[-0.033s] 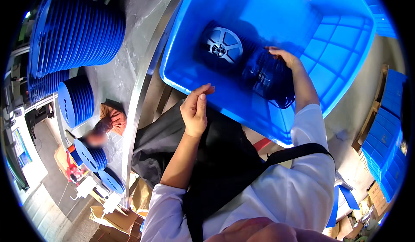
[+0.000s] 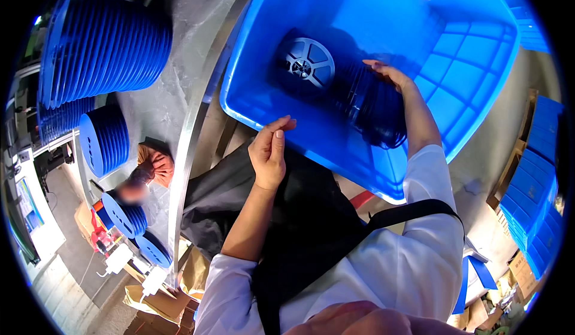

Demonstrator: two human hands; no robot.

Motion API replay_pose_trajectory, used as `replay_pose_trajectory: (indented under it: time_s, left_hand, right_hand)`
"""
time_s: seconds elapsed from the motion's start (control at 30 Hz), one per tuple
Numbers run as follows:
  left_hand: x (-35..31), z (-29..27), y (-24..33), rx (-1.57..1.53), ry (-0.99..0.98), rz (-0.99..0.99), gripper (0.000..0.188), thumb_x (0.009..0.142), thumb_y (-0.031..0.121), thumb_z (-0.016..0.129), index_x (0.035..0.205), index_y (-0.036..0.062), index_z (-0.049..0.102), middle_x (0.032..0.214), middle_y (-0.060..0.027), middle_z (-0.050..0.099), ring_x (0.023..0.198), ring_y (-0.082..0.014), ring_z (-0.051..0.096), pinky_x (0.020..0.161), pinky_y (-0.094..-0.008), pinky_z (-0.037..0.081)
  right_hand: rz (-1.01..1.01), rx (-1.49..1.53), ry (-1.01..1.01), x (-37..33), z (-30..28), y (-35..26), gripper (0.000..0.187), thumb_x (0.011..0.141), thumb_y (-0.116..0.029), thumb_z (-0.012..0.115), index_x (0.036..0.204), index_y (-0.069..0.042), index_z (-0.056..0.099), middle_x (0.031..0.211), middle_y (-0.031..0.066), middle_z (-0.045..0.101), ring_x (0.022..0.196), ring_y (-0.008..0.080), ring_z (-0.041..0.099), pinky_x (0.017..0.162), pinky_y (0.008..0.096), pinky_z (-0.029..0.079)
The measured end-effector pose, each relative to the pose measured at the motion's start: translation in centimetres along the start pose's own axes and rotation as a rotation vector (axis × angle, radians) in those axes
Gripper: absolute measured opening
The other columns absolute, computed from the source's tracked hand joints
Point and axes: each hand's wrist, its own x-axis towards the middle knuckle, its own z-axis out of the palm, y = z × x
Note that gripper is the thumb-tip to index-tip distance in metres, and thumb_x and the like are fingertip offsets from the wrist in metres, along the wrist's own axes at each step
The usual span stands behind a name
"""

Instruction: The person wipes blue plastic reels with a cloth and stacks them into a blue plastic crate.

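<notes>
Inside a large blue plastic bin (image 2: 242, 74), a row of dark reels (image 2: 378, 110) lies on its side. At the left end of the row, a reel with a spoked grey face (image 2: 309, 64) is turned up toward me. My right hand (image 2: 392, 76) reaches over the right end of the row with its fingers stretched out; whether they touch the reels cannot be made out in the shadow. Just outside the bin's near left rim is my left hand (image 2: 268, 158), empty, its fingers loosely bent and the thumb apart.
On the left, a metal-edged grey table (image 2: 194, 116) carries stacks of blue reels (image 2: 111, 47) and a smaller stack (image 2: 106, 140). A co-worker's orange sleeve (image 2: 157, 164) shows at its far side. Blue bins (image 2: 533, 185) are piled on the right beside a wooden pallet (image 2: 509, 161).
My right hand's fingers have straightened and shifted slightly left. The dark reels beneath it have turned and now sit closer together. My left hand has stayed almost still.
</notes>
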Motion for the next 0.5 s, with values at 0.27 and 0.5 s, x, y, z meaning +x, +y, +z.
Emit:
replay_pose_trajectory:
  time_s: [0.27,0.5]
  left_hand:
    - [-0.1,-0.2,0.3,-0.030,0.002,0.021,0.025,0.096,0.015,0.049,0.109,-0.0035,0.061,0.097,-0.0136,0.067,0.092,-0.0189,0.063,0.087,-0.0286,0.045]
    - [0.3,0.7,0.4,-0.014,-0.069,0.055,0.026,0.096,0.015,0.048,0.109,-0.0039,0.061,0.096,-0.0134,0.067,0.092,-0.0188,0.063,0.087,-0.0288,0.046]
  right_hand:
    - [0.356,-0.210,0.147,-0.8,-2.0,-1.0,0.072,0.085,-0.065,0.046,0.141,-0.022,0.038,0.150,0.0107,0.027,0.140,0.0289,0.020,0.110,0.0500,0.015]
    - [0.185,-0.567,0.623,-2.4,-4.8,-0.9,0.070,0.084,-0.062,0.051,0.130,-0.009,0.051,0.121,0.0126,0.059,0.111,0.0254,0.055,0.095,0.0391,0.043]
